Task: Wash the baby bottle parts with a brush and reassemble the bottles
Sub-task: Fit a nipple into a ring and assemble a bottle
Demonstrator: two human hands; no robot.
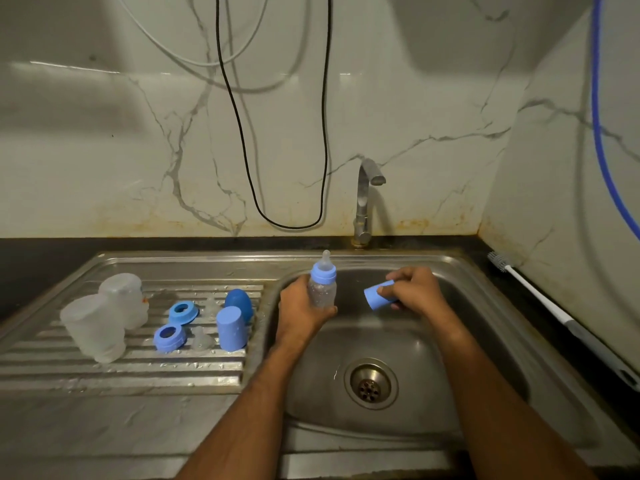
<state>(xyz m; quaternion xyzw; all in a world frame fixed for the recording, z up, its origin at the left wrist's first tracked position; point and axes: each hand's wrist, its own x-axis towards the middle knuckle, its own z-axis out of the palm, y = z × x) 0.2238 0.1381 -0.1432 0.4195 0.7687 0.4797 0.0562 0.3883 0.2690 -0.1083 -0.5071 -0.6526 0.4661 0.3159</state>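
My left hand (299, 304) holds a clear baby bottle (322, 289) upright over the sink basin, with its blue collar and teat fitted on top. My right hand (414, 289) grips a blue cap (375, 296) lying sideways, a little to the right of the bottle. On the draining board lie two clear bottle bodies (104, 317), two blue collar rings (176, 323), two clear teats (204, 323), a blue cap (231, 329) standing mouth down and a darker blue cap (239, 303) behind it. A white bottle brush (540, 292) rests on the counter at the right.
The steel sink (485, 341) has a drain (370, 384) at its middle. A steel tap (365, 199) stands behind it, with no water running. A black cable (277, 133) and a blue hose (602, 133) hang along the marble wall.
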